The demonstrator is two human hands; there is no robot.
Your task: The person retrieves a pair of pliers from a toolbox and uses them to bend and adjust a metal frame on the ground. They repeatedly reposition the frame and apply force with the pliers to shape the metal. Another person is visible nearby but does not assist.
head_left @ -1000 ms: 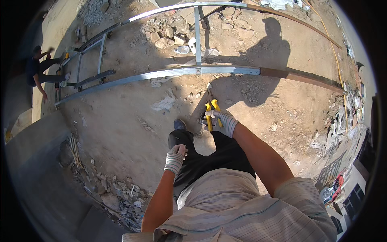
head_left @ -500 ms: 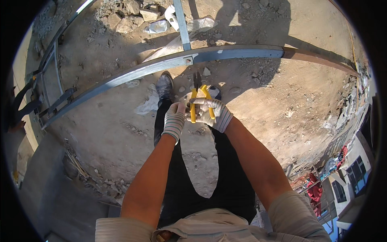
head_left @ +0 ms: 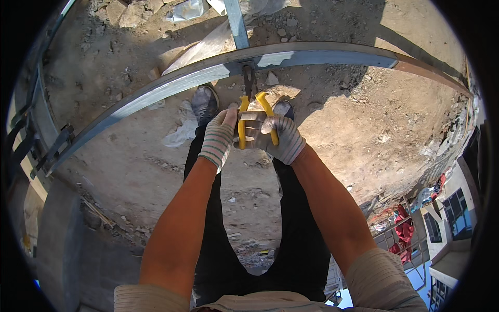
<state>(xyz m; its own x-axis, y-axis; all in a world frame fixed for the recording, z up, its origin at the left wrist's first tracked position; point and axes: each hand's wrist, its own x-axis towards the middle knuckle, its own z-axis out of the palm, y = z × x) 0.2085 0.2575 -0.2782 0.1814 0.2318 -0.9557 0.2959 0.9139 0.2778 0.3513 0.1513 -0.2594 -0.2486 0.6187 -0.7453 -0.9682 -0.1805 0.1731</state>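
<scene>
A pair of pliers (head_left: pixel 243 125) with yellow handles and dark jaws points away from me, its handles spread apart. My right hand (head_left: pixel 283 138), in a striped knit glove, is wrapped around the right handle, with fingers stretching across to the left one. My left hand (head_left: pixel 217 138), gloved the same way, is closed against the left handle with its fingertips beside it. The jaws meet the near side of a grey metal beam (head_left: pixel 182 86), just below where a second metal bar (head_left: pixel 237 23) joins it. Whether they grip anything there is too small to tell.
Dirt and small stones cover the ground around my shoes (head_left: pixel 205 101). Clear plastic sheeting (head_left: pixel 205 47) and broken rocks (head_left: pixel 132 13) lie beyond the beam. A metal frame (head_left: pixel 47 119) stands at the left; buildings and red cloth (head_left: pixel 403 229) show at lower right.
The pliers have moved slightly forward, so their jaws now reach the beam. Both hands went with them, and my left fingertips have shifted up along the left handle.
</scene>
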